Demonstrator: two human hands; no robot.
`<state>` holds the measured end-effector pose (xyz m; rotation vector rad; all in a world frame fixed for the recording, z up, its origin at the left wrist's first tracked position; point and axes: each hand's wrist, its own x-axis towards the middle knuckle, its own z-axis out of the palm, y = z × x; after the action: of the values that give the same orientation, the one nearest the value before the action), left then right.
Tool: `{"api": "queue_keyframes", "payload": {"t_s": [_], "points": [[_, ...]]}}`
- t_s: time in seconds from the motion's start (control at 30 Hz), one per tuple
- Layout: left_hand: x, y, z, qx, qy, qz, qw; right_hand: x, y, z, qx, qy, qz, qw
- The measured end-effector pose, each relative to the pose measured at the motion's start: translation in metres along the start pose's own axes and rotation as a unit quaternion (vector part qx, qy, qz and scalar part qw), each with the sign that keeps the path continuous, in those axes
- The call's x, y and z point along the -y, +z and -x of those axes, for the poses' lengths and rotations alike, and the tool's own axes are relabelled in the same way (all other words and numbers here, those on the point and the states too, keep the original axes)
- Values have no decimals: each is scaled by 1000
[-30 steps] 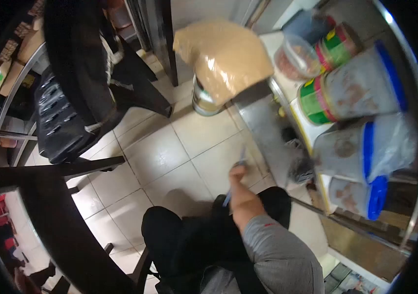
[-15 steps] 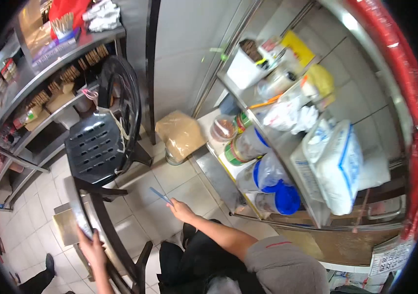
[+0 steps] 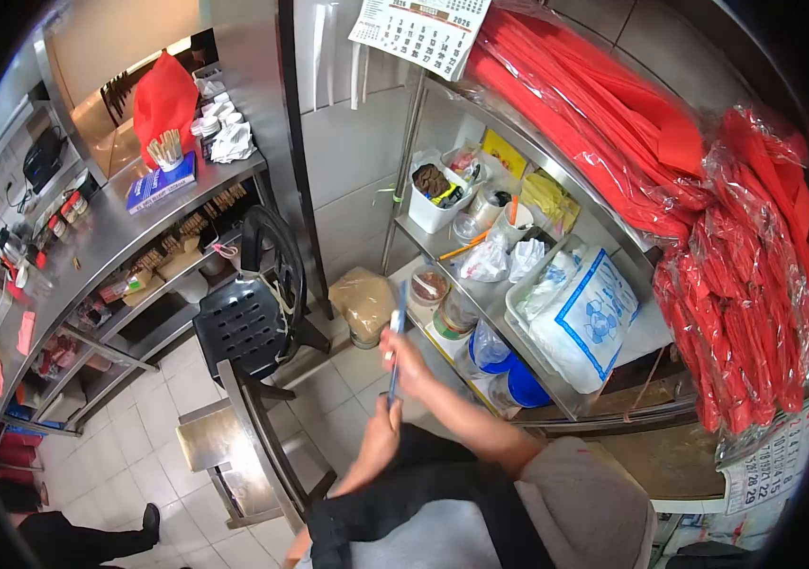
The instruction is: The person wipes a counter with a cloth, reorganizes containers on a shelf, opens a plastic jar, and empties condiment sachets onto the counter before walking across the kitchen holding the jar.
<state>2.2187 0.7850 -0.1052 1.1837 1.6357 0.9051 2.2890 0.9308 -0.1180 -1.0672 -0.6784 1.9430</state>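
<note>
the right hand [image 3: 409, 365] is closed around a slim blue-grey rod [image 3: 401, 296], which stands nearly upright in front of the person's body, its top end poking up past the fist. the left hand [image 3: 382, 434] is just below, its fingers curled inward at the rod's lower end; i cannot tell how firmly it grips, or whether the length between the two hands is all one piece. what the rod is exactly is too small to make out.

beyond the hands, a brown bag [image 3: 363, 296] sits on top of a tin [image 3: 366, 339] on the tiled floor [image 3: 160, 403]. to its left is a black plastic chair [image 3: 236, 321] with slots in the seat, and nearer the person is a dark-framed chair [image 3: 253, 389].

to the right of the hands is a metal rack [image 3: 556, 400]. tubs with blue lids [image 3: 526, 384] are on its lower shelf; above them a blue-and-white plastic package [image 3: 586, 318] lies in a tray, and a white bin [image 3: 435, 212] is farther back. plastic-wrapped red bundles [image 3: 594, 123] cover the top, beside a hanging calendar [image 3: 416, 36].

on the left, a steel counter [image 3: 115, 235] carries a blue box [image 3: 160, 185] with a cup of wooden sticks [image 3: 165, 149] on it. another person's black shoe [image 3: 151, 523] shows at lower left.
</note>
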Motion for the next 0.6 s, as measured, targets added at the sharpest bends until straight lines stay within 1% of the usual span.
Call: {"api": "queue_keyframes", "payload": {"t_s": [0.03, 0.1, 0.13, 0.17, 0.2, 0.23, 0.27, 0.3, 0.33, 0.4, 0.43, 0.47, 0.57, 0.6], "points": [[-20, -16, -12, 26, -11, -29, 999, 20, -7, -19, 1, -11, -67, 998], [-34, -30, -35, 82, 13, -87, 993, 79, -20, -55, -92, -41, -179, 979], [-40, -37, -42, 114, 28, -97, 988, 116, -34, -64, -89, -78, -172, 978], [-48, -45, -48, 144, 43, -106, 983, 150, -47, -72, -98, -138, -179, 969], [-54, -51, -53, 138, 44, -108, 984, 189, -64, -93, -154, -245, -187, 939], [-58, -57, -56, 130, 46, -111, 984, 226, -64, -89, -164, -353, -148, 909], [-58, -61, -59, 123, 47, -114, 985, 252, -79, -107, -221, -449, -92, 861], [-53, -64, -61, 83, 45, -86, 992, 276, -89, -114, -320, -517, 75, 791], [-43, -66, -64, 44, 41, -60, 996, 292, -112, -126, -294, -525, 153, 784], [-27, -67, -73, -43, 41, -9, 998, 300, -135, -146, -335, -498, 285, 747], [-23, -71, -74, -54, 41, -2, 998, 305, -144, -155, -354, -483, 349, 721], [-27, -76, -73, -65, 43, 5, 997, 305, -171, -179, -357, -464, 366, 724], [-29, -90, -78, -70, 46, 13, 996, 302, -171, -178, -381, -458, 444, 670], [-28, -95, -81, -70, 55, 19, 996, 301, -170, -179, -383, -477, 452, 649]]}}
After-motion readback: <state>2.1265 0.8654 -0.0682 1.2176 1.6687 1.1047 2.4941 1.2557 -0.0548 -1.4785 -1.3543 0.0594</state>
